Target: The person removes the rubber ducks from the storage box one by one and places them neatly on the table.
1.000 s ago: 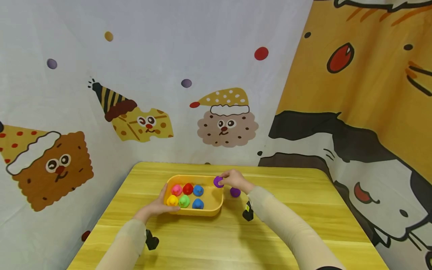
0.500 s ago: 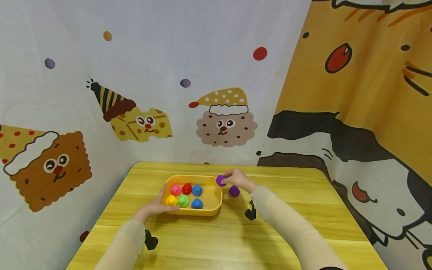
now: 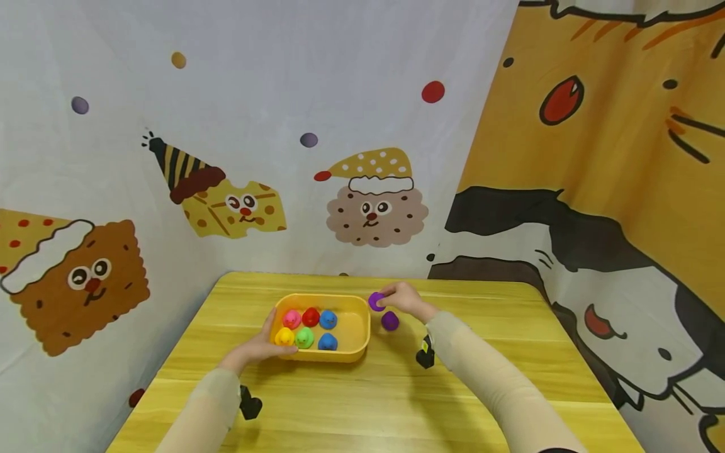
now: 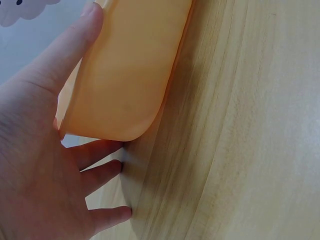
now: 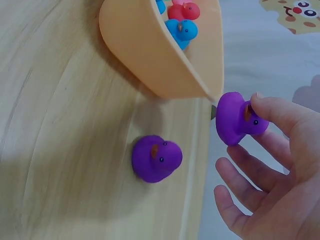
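My right hand (image 3: 409, 298) pinches a purple rubber duck (image 5: 232, 119) between thumb and fingers, just outside the right end of the yellow-orange tray (image 5: 150, 55). Below it, a second purple rubber duck (image 5: 154, 158) sits on the table beside the tray. At the tray's left end, my left hand (image 3: 257, 345) rests against the corner. Its thumb (image 4: 82, 37) lies along the near wall, and the other fingers stretch out, spread, around the end. Inside the tray are pink (image 3: 291, 319), red (image 3: 311, 317), yellow (image 3: 284, 337), green (image 3: 304, 338) and two blue ducks (image 3: 328, 319).
The ducks in the tray gather toward its left and middle. A wooden table (image 3: 351, 409) runs under everything, its back edge close to a cartoon-printed cloth wall (image 3: 255, 94). Black wrist devices (image 3: 426, 353) hang below both sleeves.
My right hand has moved right with the purple duck, from over the tray's right rim to just outside it. The left hand stays at the tray; the head view has shifted slightly.
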`<state>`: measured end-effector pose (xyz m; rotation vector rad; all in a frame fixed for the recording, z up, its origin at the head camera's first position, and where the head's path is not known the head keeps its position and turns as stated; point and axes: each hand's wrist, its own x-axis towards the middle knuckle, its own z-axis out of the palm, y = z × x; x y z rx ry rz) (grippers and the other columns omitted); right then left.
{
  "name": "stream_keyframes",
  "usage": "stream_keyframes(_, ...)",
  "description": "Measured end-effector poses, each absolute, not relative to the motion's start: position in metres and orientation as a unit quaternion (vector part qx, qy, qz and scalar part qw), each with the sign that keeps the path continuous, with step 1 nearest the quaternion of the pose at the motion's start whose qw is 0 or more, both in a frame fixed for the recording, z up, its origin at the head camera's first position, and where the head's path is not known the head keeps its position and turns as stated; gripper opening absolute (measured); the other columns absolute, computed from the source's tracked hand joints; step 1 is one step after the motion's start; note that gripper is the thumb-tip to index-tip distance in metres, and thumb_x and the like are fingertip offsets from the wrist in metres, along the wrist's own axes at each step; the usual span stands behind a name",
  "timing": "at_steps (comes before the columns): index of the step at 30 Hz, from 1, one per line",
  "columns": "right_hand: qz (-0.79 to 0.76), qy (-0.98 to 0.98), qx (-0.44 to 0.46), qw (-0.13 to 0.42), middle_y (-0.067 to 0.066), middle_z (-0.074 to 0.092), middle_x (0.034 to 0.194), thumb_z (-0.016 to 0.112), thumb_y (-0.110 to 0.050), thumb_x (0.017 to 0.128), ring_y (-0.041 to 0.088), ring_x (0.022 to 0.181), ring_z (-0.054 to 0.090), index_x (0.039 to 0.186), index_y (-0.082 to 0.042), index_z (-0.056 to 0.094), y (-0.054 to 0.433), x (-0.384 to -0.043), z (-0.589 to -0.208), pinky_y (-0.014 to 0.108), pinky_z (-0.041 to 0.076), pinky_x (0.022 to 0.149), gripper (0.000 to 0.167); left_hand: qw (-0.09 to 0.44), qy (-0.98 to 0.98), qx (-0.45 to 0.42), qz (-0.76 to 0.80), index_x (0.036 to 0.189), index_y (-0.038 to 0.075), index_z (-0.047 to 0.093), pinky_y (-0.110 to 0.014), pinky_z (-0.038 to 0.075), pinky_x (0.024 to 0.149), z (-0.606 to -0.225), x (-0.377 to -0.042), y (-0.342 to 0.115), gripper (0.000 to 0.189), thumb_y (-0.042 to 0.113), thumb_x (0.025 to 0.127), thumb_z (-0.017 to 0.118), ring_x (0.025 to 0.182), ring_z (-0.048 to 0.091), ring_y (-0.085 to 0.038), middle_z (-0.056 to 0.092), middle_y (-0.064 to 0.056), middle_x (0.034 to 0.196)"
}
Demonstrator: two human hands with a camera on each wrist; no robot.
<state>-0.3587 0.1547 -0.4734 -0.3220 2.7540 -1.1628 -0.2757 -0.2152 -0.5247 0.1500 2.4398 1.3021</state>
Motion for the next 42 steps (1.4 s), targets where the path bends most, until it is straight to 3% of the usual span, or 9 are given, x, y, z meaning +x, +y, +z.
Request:
stream_keyframes(31,-0.388,0.917,-0.08,0.049,0.012,0.072,0.097,0.077,-0.013,0.081,0.026,0.091,0.065,0.105,0.003,0.072,0.203,-0.354,-0.491,0.041,0.053,0.082,0.03,0.193,0.863,0.059,0.463,0.15,0.006,-0.022,-0.07,0.009,0.106,-0.521,-0.275,-0.216,0.123,0.041,0.082,0.075,0.136,0.011,-0.057,-0.006,-0.035,0.154)
stream_keyframes(42,-0.391,0.917,-0.068,0.041,0.015,0.072,0.097,0.078,-0.012,0.079,0.028,0.092,0.064,0.104,0.005,0.072,0.214,-0.349,-0.498,0.042,0.052,0.083,0.031,0.202,0.86,0.04,0.467,0.152,0.012,-0.021,-0.07,0.008,0.107,-0.53,-0.282,-0.219,0.124,0.041,0.081,0.077,0.138,0.01,-0.054,-0.005,-0.029,0.157)
